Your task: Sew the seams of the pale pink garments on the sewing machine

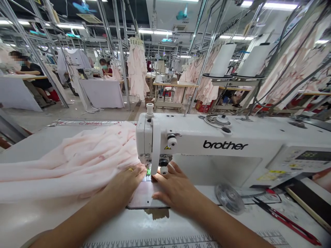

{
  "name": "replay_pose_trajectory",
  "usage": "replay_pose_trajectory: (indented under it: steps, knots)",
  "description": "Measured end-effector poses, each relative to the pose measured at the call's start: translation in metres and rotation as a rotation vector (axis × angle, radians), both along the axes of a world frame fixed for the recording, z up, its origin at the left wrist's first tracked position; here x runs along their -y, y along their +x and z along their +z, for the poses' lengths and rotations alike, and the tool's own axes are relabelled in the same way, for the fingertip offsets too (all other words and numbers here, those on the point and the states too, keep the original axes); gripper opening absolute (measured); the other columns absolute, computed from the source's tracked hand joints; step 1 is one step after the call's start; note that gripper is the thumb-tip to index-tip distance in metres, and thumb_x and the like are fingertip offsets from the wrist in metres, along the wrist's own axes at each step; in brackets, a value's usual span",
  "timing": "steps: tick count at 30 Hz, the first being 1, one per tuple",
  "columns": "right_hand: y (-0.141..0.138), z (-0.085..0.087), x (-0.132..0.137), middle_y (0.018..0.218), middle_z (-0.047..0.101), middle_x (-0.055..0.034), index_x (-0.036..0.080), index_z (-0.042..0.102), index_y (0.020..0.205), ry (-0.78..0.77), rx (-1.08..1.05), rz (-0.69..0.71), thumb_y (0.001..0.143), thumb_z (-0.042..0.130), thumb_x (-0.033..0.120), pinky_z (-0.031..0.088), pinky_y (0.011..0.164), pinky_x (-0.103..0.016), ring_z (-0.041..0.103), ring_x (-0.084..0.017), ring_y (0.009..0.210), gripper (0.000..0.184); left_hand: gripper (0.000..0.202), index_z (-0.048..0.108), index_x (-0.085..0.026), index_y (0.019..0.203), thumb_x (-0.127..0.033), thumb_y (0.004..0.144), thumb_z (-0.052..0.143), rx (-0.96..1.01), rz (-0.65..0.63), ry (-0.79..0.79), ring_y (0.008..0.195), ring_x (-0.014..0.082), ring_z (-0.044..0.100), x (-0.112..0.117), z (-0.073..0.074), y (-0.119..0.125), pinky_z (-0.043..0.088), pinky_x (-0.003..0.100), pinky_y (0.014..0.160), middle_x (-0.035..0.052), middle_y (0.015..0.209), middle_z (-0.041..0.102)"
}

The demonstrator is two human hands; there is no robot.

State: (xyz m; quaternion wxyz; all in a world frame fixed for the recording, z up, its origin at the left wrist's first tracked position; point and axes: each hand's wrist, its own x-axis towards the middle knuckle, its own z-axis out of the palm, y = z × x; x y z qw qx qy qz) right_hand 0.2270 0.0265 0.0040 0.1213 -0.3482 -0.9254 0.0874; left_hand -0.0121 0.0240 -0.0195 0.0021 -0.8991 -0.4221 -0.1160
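My left grip (125, 182) is released and lies flat on the pale pink fabric (64, 168), fingers extended toward the presser foot (148, 168). My right grip (176, 189) is also released, palm down, with its fingertips (156, 195) on the metal slide plate (146, 196) just below the foot. Neither grip is clenched. The fabric lies in loose folds on the worktop (186, 224), left of the foot and against the machine head. To the right of my right grip are a clear round disc (229, 198) and red-handled thread snips (284, 220). A printed measuring scale (155, 244) runs along the near edge. Beyond my grips stands the white Brother sewing machine (207, 144), with a control panel (310, 158) at its right end. Farther off are white thread cones (223, 60), hanging pale pink garments (137, 69) and a co-worker (106, 67) at another table.
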Motion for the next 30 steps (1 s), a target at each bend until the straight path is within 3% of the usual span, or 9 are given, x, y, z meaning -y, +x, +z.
replay_pose_trajectory:
  steps: [8, 13, 17, 23, 27, 30]
  knots:
    - [0.003, -0.005, -0.003, 0.110, 0.063, -0.0075, 0.021, 0.055, 0.121, 0.033, -0.044, 0.013, 0.100, 0.047, 0.046, 0.023, 0.111, -0.046, 0.048, -0.024, 0.115, 0.033, 0.049, 0.057, -0.018, 0.125, 0.002, 0.082, 0.045, 0.024, -0.001, -0.079, 0.116, 0.0249, 0.059, 0.000, 0.016, 0.004, 0.049, 0.041, 0.098, 0.0117, 0.125, 0.063]
    - [0.004, -0.006, -0.006, 0.105, 0.062, -0.0058, 0.022, 0.060, 0.108, 0.026, -0.086, -0.003, 0.101, 0.048, 0.043, 0.025, 0.110, -0.045, 0.050, -0.023, 0.107, 0.025, 0.033, 0.061, -0.018, 0.110, -0.002, 0.085, 0.048, 0.046, 0.000, -0.041, 0.112, 0.0250, 0.060, 0.000, 0.014, 0.003, 0.048, 0.041, 0.096, 0.0110, 0.120, 0.063]
    - [0.004, -0.006, -0.008, 0.100, 0.062, -0.0060, 0.022, 0.063, 0.103, 0.044, -0.113, -0.022, 0.099, 0.052, 0.041, 0.028, 0.108, -0.046, 0.050, -0.023, 0.103, 0.022, 0.026, 0.056, -0.019, 0.117, -0.013, 0.093, 0.047, 0.102, 0.053, -0.030, 0.103, 0.0257, 0.060, 0.002, 0.012, 0.001, 0.049, 0.042, 0.088, 0.0097, 0.111, 0.062]
    - [0.001, -0.005, -0.009, 0.095, 0.064, -0.0059, 0.021, 0.065, 0.104, 0.096, -0.116, -0.036, 0.100, 0.051, 0.038, 0.031, 0.108, -0.047, 0.054, -0.023, 0.103, 0.022, 0.020, 0.059, -0.019, 0.111, -0.020, 0.093, 0.051, 0.258, 0.120, -0.109, 0.108, 0.0256, 0.058, -0.004, 0.013, -0.001, 0.046, 0.043, 0.094, 0.0089, 0.112, 0.062]
    - [0.010, 0.001, -0.010, 0.099, 0.067, -0.0064, 0.021, 0.066, 0.102, 0.166, -0.051, -0.101, 0.098, 0.055, 0.035, 0.029, 0.111, -0.052, 0.057, -0.025, 0.108, 0.019, 0.011, 0.064, -0.018, 0.088, -0.012, 0.088, 0.055, 0.460, 0.230, -0.175, 0.099, 0.0248, 0.059, -0.015, 0.016, -0.023, 0.044, 0.043, 0.094, 0.0068, 0.097, 0.065]
    - [0.035, -0.001, -0.002, 0.119, 0.066, -0.0077, 0.021, 0.065, 0.113, 0.296, 0.020, -0.151, 0.098, 0.052, 0.037, 0.032, 0.109, -0.054, 0.054, -0.030, 0.121, 0.026, 0.012, 0.062, -0.016, 0.077, -0.016, 0.089, 0.059, 0.716, 0.363, -0.216, 0.092, 0.0215, 0.060, -0.026, 0.022, -0.057, 0.046, 0.042, 0.091, 0.0046, 0.086, 0.064]
